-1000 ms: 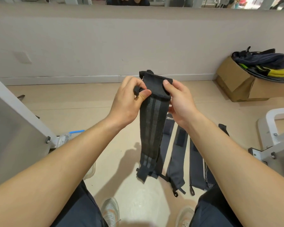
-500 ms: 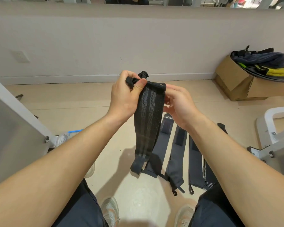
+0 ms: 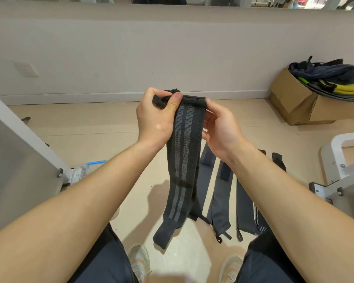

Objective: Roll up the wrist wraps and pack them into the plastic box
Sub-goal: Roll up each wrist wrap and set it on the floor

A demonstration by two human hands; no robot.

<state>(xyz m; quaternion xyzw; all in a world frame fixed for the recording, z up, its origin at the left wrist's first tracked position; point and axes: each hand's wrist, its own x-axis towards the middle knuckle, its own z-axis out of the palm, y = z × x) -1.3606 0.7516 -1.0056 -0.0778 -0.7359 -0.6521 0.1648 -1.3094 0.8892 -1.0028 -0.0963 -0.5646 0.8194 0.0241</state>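
Note:
A black wrist wrap with two grey stripes hangs in the air in front of me, its lower end just above the floor. My left hand pinches its folded top left corner between thumb and curled fingers. My right hand holds the top right edge, with its fingers behind the wrap. Several more dark wrist wraps lie flat side by side on the floor beneath. The clear plastic box with a blue clip sits on the floor at left, mostly hidden behind my left forearm.
A grey metal panel stands at left and white equipment frames at right. A cardboard box full of straps and bands sits by the far wall at right. My knees and shoes are at the bottom.
The wrap's top end has been folded down and shifted slightly left. My left thumb now presses over the top corner, and my right hand has moved behind the wrap's top edge.

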